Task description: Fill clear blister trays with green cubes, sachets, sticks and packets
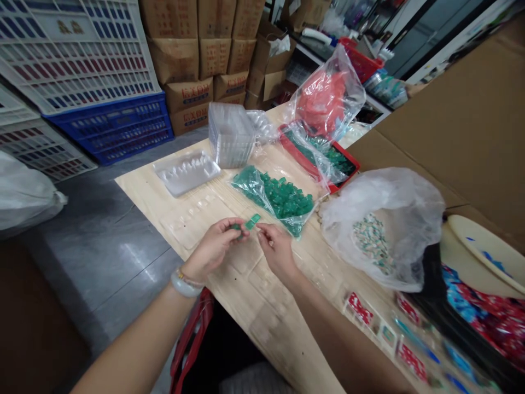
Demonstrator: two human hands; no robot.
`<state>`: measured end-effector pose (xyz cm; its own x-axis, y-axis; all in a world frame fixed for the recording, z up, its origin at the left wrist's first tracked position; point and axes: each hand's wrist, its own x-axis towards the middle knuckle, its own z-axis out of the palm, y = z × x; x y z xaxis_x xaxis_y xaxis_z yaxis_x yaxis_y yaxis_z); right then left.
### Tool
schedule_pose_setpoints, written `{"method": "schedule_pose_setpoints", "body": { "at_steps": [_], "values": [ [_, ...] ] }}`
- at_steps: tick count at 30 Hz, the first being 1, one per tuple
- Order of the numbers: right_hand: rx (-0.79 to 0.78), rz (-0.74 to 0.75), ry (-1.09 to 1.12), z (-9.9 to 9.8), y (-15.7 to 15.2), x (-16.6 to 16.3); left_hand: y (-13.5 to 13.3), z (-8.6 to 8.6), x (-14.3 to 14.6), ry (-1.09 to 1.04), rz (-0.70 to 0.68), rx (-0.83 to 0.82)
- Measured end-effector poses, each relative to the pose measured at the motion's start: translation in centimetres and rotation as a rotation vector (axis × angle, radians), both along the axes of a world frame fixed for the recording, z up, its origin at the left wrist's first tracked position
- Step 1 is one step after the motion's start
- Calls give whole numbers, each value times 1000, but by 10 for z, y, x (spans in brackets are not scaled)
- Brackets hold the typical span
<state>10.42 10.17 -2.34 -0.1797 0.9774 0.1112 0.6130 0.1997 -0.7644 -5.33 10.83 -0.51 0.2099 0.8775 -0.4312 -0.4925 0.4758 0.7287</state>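
My left hand (219, 241) is closed, pinching a small translucent green plastic piece (253, 221) between thumb and fingertips. More green shows between its fingers. My right hand (277, 249) is closed too, its thumb and forefinger pressed together just right of that piece; what they hold is too small to make out. Just beyond both hands lies a clear plastic bag (246, 186) with many loose green pieces (283, 197) spilling at its mouth. Under and beside my hands, clear moulded plastic trays (191, 216) lie on the wooden table (141, 183).
A clear tray (186, 174) and a stack of clear trays (232, 137) stand at the far left. Behind the green pieces is a red bin (353, 164). To the right sit a bag of small printed pieces (371, 238), red packs (361, 308) and a cream basin (484, 251). Cardboard (447, 120) rises alongside.
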Motion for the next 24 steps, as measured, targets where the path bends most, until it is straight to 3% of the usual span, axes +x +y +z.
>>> {"method": "schedule_pose_setpoints", "body": {
  "at_steps": [3, 9, 15, 24],
  "values": [
    [-72, 60, 175, 5, -4, -5, -5, 2, 5, -143, 23, -88],
    [-46, 50, 191, 14, -10, -10, -16, 4, 14, -162, 46, -78],
    [-224, 91, 391, 12, -9, -5, -24, 10, 20, -161, 63, -107],
    [109, 106, -58, 34, -17, 0, -27, 16, 33, -222, 57, -104]
  ]
}}
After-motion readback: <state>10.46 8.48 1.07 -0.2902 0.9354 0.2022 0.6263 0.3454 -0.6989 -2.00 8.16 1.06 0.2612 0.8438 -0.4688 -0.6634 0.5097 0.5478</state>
